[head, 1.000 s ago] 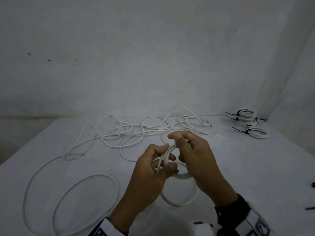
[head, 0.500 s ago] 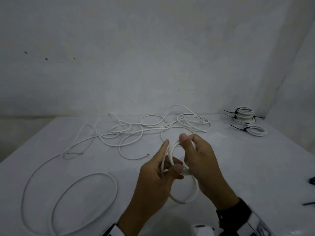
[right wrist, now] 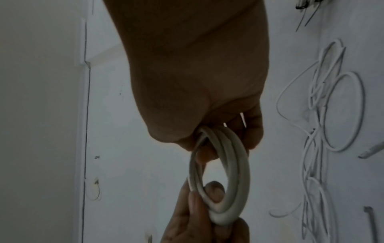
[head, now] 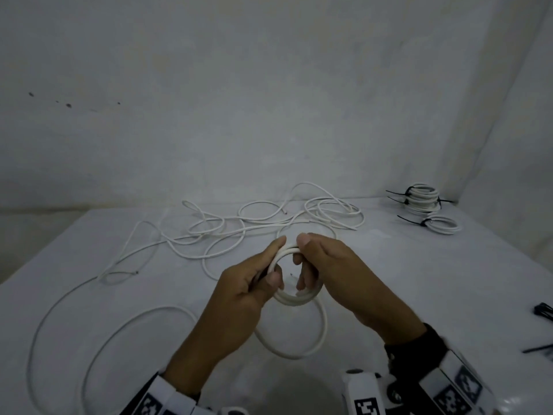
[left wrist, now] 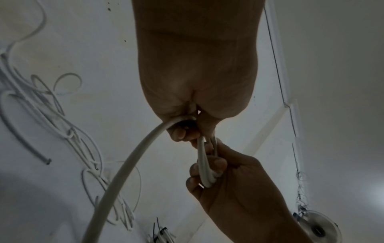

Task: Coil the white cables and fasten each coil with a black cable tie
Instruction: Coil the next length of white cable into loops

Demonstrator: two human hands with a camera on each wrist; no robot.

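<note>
A small coil of white cable (head: 294, 299) is held above the table between both hands. My left hand (head: 276, 262) pinches its left side with thumb and index finger. My right hand (head: 305, 259) grips the right side, thumb on top and fingers through the ring. A loose loop (head: 299, 353) of the same cable hangs below and trails left across the table (head: 89, 339). The left wrist view shows the left hand (left wrist: 187, 131) holding the coil (left wrist: 204, 164) and the trailing cable (left wrist: 124, 172). In the right wrist view, the right hand (right wrist: 224, 139) curls round the coil (right wrist: 234, 172).
A tangle of loose white cables (head: 269, 223) lies at the back of the white table. Tied coils (head: 422, 199) with black ties are stacked at the back right, another coil (head: 443, 224) beside them. Loose black cable ties (head: 543, 313) lie at the right edge.
The coil has turned from edge-on to facing me. The right thumb has moved onto its top beside the left index finger. Both hands sit slightly higher.
</note>
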